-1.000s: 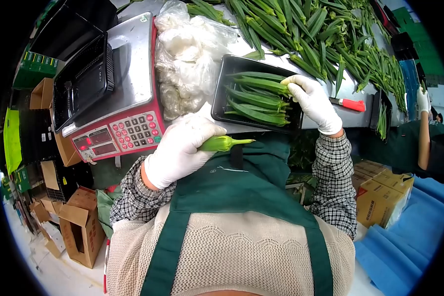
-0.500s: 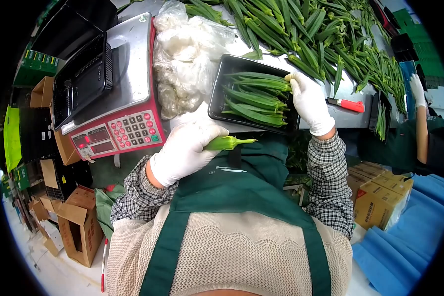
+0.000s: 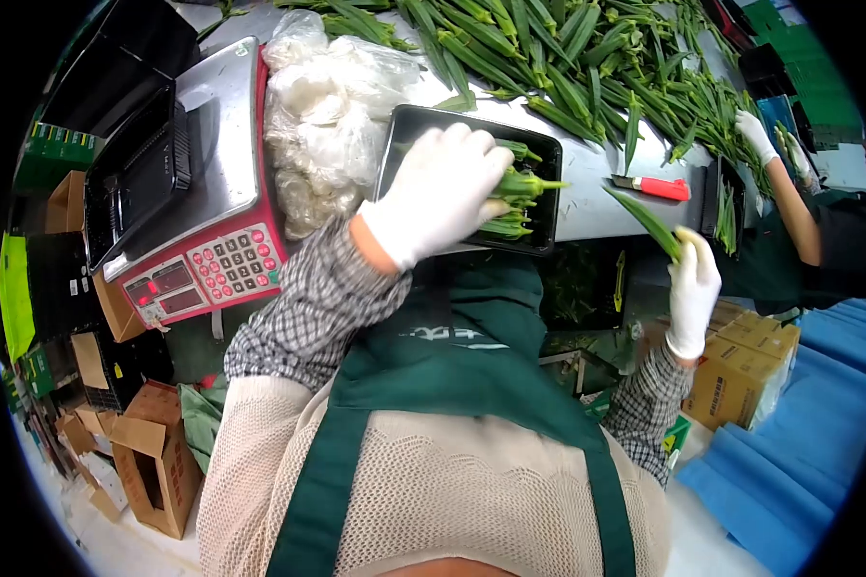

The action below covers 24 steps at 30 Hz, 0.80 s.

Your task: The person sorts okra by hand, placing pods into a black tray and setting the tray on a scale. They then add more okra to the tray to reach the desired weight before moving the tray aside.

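My white-gloved left hand (image 3: 445, 188) reaches over a black tray (image 3: 546, 226) of okra pods, its fingers curled around an okra pod (image 3: 532, 185) whose stem end sticks out to the right. Most of the pods in the tray are hidden beneath this hand. Off to the right, past the table's near edge, my gloved right hand (image 3: 693, 284) pinches a single okra pod (image 3: 645, 219) by its stem end, its tip slanting up and left. Just above that pod lies a knife with a red handle (image 3: 664, 188).
A scale (image 3: 197, 260) bearing an empty black tray (image 3: 144, 178) stands left, beside crumpled plastic bags (image 3: 322, 106). Loose okra (image 3: 587, 67) covers the table's back. A narrow tray of okra (image 3: 726, 207) and a co-worker's gloved hand (image 3: 757, 137) are at right.
My left hand has carried its okra pod up over the tray. My right hand has left the tray, moved right and down, and now holds a pod. The co-worker's hand has shifted left.
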Tool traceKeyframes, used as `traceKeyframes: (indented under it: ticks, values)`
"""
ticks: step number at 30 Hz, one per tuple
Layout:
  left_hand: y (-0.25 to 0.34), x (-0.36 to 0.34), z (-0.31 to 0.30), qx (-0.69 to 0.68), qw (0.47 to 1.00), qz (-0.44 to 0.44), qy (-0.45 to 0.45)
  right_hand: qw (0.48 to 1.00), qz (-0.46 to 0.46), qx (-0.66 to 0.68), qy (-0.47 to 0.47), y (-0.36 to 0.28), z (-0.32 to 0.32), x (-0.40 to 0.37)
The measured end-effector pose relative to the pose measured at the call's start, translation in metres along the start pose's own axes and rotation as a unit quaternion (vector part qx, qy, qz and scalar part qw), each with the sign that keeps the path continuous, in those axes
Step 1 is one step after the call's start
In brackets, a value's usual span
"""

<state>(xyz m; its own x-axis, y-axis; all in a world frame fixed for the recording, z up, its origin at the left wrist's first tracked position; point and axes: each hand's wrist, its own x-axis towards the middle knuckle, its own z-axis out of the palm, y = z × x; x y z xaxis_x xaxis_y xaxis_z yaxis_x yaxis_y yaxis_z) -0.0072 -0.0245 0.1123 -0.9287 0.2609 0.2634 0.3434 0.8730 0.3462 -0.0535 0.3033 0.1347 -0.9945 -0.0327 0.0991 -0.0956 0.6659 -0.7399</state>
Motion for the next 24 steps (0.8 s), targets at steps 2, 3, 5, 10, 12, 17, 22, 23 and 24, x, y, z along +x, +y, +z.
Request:
traceKeyframes:
  ticks: [2, 3, 5, 10, 12, 17, 22, 23, 24]
  values:
    - [-0.015, 0.003, 0.011, -0.01, 1.0, 0.004, -0.015, 0.998, -0.008, -0.043, 0.04, 0.021, -0.028, -0.02]
    - [-0.02, -0.003, 0.006, -0.046, 0.998, 0.02, 0.029, 0.997, 0.007, -0.053, 0.053, 0.035, -0.04, -0.03]
    - [-0.028, -0.019, -0.015, -0.105, 0.99, 0.011, 0.092, 0.994, 0.037, -0.083, 0.062, 0.065, -0.055, -0.05]
    - [-0.025, -0.072, -0.059, -0.078, 0.97, -0.068, 0.218, 0.965, 0.06, -0.248, 0.062, 0.169, -0.053, -0.071]
    - [-0.021, -0.086, -0.057, -0.094, 0.965, -0.101, 0.222, 0.956, 0.083, -0.271, 0.071, 0.197, -0.043, -0.068]
    - [-0.01, -0.093, -0.029, -0.123, 0.968, -0.095, 0.195, 0.962, 0.092, -0.248, 0.069, 0.194, -0.034, -0.059]
    - [-0.013, -0.083, -0.019, -0.127, 0.971, -0.081, 0.188, 0.978, 0.083, -0.177, 0.075, 0.184, -0.053, -0.06]
    - [-0.013, -0.081, -0.02, -0.122, 0.969, -0.074, 0.2, 0.978, 0.093, -0.168, 0.079, 0.187, -0.055, -0.062]
    - [-0.014, -0.081, -0.02, -0.127, 0.967, -0.081, 0.205, 0.979, 0.103, -0.159, 0.083, 0.189, -0.058, -0.063]
